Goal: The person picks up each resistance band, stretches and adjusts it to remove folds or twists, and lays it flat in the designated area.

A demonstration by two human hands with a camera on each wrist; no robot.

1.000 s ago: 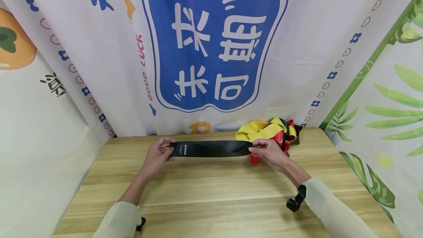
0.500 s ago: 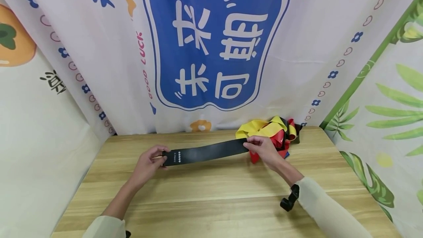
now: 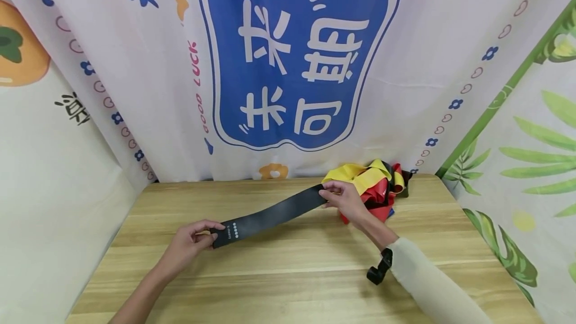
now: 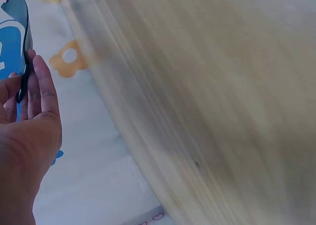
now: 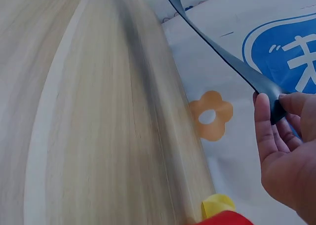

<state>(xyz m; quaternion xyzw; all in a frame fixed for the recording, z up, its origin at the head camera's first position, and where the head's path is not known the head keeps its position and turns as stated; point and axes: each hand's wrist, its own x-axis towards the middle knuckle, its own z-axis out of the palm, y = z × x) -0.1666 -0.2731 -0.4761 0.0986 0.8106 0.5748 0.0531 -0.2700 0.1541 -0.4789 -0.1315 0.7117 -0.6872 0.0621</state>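
Note:
A flat black resistance band (image 3: 274, 215) stretches between both hands, slanting up to the right, with white dots and small white print near its left end. My left hand (image 3: 186, 244) pinches that lower left end between thumb and fingers. The right hand (image 3: 345, 201) pinches the upper right end, in front of a heap of bands. In the left wrist view the band (image 4: 25, 37) runs edge-on from the left hand (image 4: 37, 104). The right wrist view has the band (image 5: 227, 57) sagging slightly away from the right hand (image 5: 289, 141).
A tangled heap of yellow, red and black bands (image 3: 366, 178) lies at the table's back right. The wooden table (image 3: 288, 284) meets a printed white curtain (image 3: 418, 64) at its back edge. More printed cloth (image 3: 531, 174) hangs at the right side.
The left hand has moved left and toward the front, the right hand slightly left and up. The band has gone from level and partly folded over to slanted and flat.

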